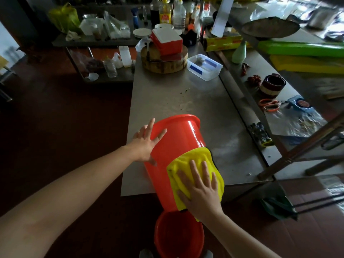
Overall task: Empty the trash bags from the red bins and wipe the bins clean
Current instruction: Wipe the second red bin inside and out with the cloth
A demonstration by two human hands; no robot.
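Here the red bin (pixel 175 146) lies tilted on its side at the near edge of the steel table (pixel 186 97), its rim pointing away from the person and its base overhanging toward them. The left hand (pixel 146 144) is spread flat against the bin's left wall, fingers splayed and steadying it. The right hand (pixel 202 190) is also spread, palm down, pressing a yellow cloth (pixel 195 164) against the bin's upper side near the base; the cloth drapes over the curve under the fingers. Just below the right hand, on the floor, a second red bin (pixel 178 235) stands upright with its open mouth facing up. Well beyond both hands, farther along the table, sit a clear plastic container (pixel 204 67) and a round wooden chopping block (pixel 163 62) with a red-and-white box (pixel 166 40) on top. To the right of the right hand, orange-handled scissors (pixel 270 105) lie on a lower shelf
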